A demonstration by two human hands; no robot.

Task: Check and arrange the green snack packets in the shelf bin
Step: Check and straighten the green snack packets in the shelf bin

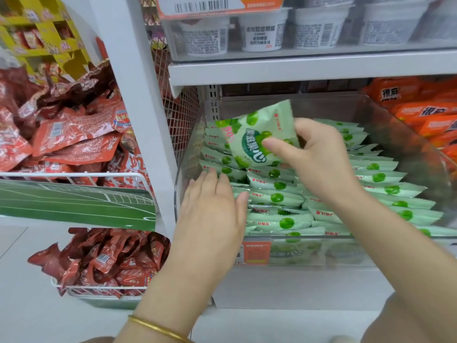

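Right hand (319,154) pinching one green packet (257,134) raised above clear bin (405,144), left hand (212,209) fingers straight, resting on stacked packets (279,201)

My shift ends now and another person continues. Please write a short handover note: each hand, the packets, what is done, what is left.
Left hand: open, straight fingers touching the stocked packets at front left of the clear bin.
Right hand: grip on one green packet, lifted above the rows.
The stocked packets lie in overlapping rows.
Done: most rows look lined up.
Left: check the lifted packet, probably put it back, tidy the rows.
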